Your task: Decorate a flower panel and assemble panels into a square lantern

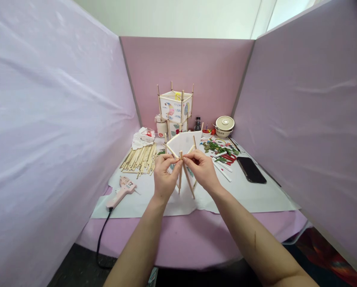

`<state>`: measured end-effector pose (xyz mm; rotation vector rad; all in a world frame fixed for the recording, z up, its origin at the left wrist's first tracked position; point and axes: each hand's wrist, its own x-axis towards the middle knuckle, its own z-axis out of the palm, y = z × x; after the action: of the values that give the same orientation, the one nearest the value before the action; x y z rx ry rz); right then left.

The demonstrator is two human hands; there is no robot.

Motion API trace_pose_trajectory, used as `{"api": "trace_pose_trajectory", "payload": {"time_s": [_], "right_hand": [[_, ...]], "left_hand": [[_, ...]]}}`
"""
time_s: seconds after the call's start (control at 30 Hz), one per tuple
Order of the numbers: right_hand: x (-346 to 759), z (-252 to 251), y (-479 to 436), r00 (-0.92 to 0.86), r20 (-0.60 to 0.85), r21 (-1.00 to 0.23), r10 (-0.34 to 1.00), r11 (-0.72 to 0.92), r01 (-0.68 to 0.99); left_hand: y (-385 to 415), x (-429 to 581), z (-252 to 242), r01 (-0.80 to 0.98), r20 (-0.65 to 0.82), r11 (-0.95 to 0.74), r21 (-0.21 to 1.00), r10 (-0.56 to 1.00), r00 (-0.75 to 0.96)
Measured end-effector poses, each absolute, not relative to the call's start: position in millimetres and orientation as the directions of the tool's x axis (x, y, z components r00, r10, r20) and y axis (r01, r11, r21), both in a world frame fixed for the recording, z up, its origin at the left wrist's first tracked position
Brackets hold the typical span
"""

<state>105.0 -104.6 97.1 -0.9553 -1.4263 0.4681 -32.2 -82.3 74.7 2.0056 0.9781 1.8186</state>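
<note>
In the middle of the table stands a small lantern frame of wooden sticks with white paper panels (184,140). My left hand (164,177) is closed, thumb and fingers pinching near the top of a front upright wooden stick (180,181). From the other side, my right hand (204,169) pinches at the same place, its fingertips almost meeting those of the left. A second wooden stick (189,184) slants down to the right below my fingers. My hands hide part of the frame's front, so the joint between the fingertips is not fully visible.
Behind stands a taller decorated lantern (175,107). Loose wooden sticks (140,159) and a pink glue gun (121,193) with a black cord lie left. To the right are green leaves (214,147), red scissors (230,159), white pens (223,172), a phone (251,170) and a lidded pot (225,124).
</note>
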Motion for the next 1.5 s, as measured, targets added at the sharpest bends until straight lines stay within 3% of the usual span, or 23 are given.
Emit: {"api": "trace_pose_trajectory", "payload": {"time_s": [0.13, 0.27, 0.43, 0.53, 0.67, 0.87, 0.97, 1.23, 1.5], "right_hand": [[103.2, 93.2, -112.7, 0.126, 0.677, -0.717, 0.725, 0.611, 0.337], [116.7, 85.0, -108.0, 0.176, 0.678, -0.72, 0.714, 0.596, 0.356], [163.9, 59.1, -72.0, 0.235, 0.521, -0.802, 0.821, 0.377, 0.463], [186.9, 44.8, -54.6, 0.059, 0.302, -0.884, 0.951, 0.256, 0.391], [193.6, 34.7, -47.5, -0.221, 0.178, -0.962, 0.959, 0.218, 0.168], [178.7, 19.2, -56.8, 0.144, 0.306, -0.948, 0.941, 0.287, 0.137], [168.7, 10.4, -72.5, 0.234, 0.355, -0.933, 0.905, 0.325, 0.157], [141.7, 7.8, -105.0, 0.278, 0.374, -0.926, 0.885, 0.341, 0.16], [145.6, 8.4, -102.6, 0.211, 0.341, -0.938, 0.916, 0.315, 0.146]], "left_hand": [[-82.2, -32.5, 70.2, 0.369, 0.841, -0.779, 0.507, 0.541, -0.014], [-79.5, -31.6, 64.2, 0.332, 0.819, -0.769, 0.547, 0.573, -0.023], [-76.8, -32.0, 60.7, 0.263, 0.777, -0.744, 0.614, 0.629, -0.036], [-76.9, -31.8, 61.0, 0.237, 0.773, -0.747, 0.622, 0.634, -0.031], [-78.3, -32.5, 62.4, 0.206, 0.771, -0.75, 0.628, 0.635, -0.036], [-79.8, -37.3, 64.3, 0.271, 0.745, -0.703, 0.657, 0.661, -0.093], [-79.6, -39.1, 65.0, 0.286, 0.733, -0.683, 0.672, 0.669, -0.124], [-79.4, -37.1, 65.3, 0.223, 0.657, -0.619, 0.753, 0.718, -0.23], [-64.7, -26.9, 46.5, -0.047, 0.548, -0.581, 0.813, 0.789, -0.279]]}}
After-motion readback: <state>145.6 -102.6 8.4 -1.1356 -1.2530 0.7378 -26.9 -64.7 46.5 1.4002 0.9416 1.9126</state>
